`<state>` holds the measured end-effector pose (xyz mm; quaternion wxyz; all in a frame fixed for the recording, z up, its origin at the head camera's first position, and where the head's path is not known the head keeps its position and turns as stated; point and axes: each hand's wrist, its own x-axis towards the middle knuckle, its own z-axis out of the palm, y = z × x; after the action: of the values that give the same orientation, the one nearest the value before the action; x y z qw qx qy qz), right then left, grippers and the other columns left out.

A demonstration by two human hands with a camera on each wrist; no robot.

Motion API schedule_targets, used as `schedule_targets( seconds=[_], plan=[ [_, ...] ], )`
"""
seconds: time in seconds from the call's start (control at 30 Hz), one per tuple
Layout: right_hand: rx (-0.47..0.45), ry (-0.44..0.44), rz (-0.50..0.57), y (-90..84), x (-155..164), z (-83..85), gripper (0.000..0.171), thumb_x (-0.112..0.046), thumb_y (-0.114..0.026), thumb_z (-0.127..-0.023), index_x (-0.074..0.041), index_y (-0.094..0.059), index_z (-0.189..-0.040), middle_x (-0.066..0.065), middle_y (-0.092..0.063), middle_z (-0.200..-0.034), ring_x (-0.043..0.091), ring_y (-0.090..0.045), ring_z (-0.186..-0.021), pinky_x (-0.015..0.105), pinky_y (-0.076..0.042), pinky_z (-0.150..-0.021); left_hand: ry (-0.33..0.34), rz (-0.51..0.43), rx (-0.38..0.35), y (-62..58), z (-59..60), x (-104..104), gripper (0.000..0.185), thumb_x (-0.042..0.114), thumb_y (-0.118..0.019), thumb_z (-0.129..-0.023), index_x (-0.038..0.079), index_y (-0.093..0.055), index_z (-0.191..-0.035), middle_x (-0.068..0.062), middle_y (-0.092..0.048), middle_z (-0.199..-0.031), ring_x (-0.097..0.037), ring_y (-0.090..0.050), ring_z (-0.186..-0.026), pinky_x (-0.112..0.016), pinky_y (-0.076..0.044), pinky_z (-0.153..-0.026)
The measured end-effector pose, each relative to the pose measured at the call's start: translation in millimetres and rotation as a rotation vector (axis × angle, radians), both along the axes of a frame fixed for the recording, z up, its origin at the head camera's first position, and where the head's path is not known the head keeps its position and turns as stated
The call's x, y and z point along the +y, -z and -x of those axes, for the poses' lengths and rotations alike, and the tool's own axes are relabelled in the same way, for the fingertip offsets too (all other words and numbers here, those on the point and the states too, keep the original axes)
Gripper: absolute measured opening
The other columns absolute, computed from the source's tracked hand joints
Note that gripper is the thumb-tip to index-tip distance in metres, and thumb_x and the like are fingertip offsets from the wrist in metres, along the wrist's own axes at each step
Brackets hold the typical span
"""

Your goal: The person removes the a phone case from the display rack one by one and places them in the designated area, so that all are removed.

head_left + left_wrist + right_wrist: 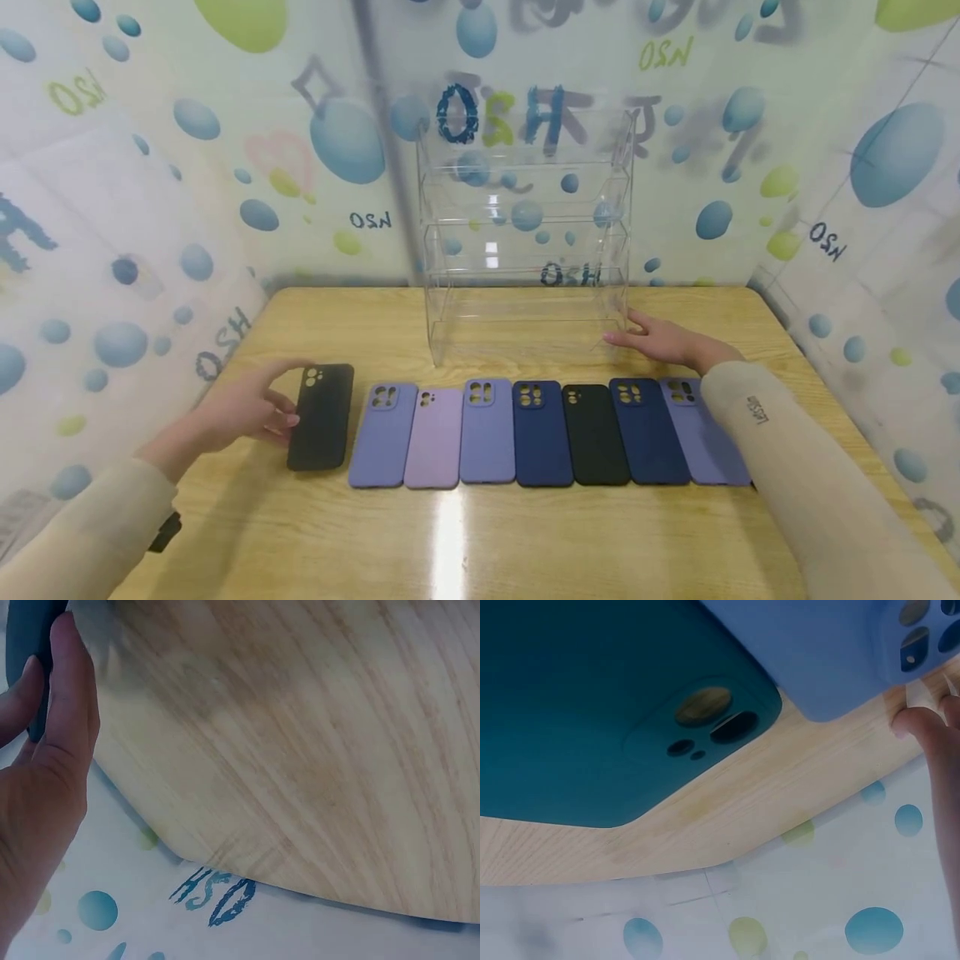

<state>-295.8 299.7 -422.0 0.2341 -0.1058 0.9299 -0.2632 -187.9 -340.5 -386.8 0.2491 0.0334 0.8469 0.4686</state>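
A black phone case (pixel 324 417) lies at the left end of a row of cases on the wooden table (pixel 480 542). My left hand (pixel 294 398) holds it by its left edge, thumb at the top corner and fingers along the side. The left wrist view shows those fingers (pixel 64 682) curled on the dark case edge (pixel 26 630). My right hand (pixel 621 329) rests flat on the table, its fingers straight, touching the lower right corner of a clear acrylic tiered rack (pixel 525 250). In the right wrist view the fingertips (pixel 926 724) meet the rack's clear edge (pixel 916 694).
Several more cases lie side by side: purple (pixel 382 433), lilac (pixel 435 437), purple (pixel 487 429), navy (pixel 542 432), black (pixel 595 433), navy (pixel 648 429) and purple (pixel 701 433), this one partly under my right sleeve. Printed plastic sheets wall in the table.
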Motion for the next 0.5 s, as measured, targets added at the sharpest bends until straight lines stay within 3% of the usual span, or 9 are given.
schedule_targets(
  seconds=[0.13,0.3,0.5],
  plan=[
    [-0.003,-0.001,0.009,0.4,0,0.8,0.109,-0.079,-0.042,-0.101,-0.012,0.006,-0.172,0.033,-0.031,-0.169,0.054,-0.030,-0.156,0.075,-0.029,-0.124,0.017,0.007,-0.054,5.6,-3.2,-1,0.092,-0.013,-0.063,-0.095,0.014,-0.016,-0.170,-0.023,-0.069,-0.106,-0.028,-0.071,-0.097,-0.052,-0.067,-0.082],
    [-0.003,0.005,-0.004,-1.3,-1,0.1,0.110,-0.080,-0.041,-0.101,-0.010,0.005,-0.172,0.032,-0.031,-0.169,0.056,-0.028,-0.156,0.075,-0.029,-0.123,0.020,0.026,-0.066,11.0,-3.3,-3,0.091,-0.012,-0.060,-0.093,0.015,-0.018,-0.169,-0.019,-0.068,-0.100,-0.026,-0.069,-0.092,-0.050,-0.068,-0.080],
    [-0.006,0.018,-0.002,-1.4,-2,-0.7,0.109,-0.080,-0.041,-0.101,-0.010,0.005,-0.172,0.033,-0.028,-0.170,0.057,-0.023,-0.158,0.077,-0.025,-0.124,0.015,0.060,-0.082,16.1,-3.4,-3,0.092,-0.011,-0.060,-0.092,0.013,-0.018,-0.170,-0.023,-0.070,-0.107,-0.027,-0.070,-0.093,-0.050,-0.068,-0.081]
  ],
)
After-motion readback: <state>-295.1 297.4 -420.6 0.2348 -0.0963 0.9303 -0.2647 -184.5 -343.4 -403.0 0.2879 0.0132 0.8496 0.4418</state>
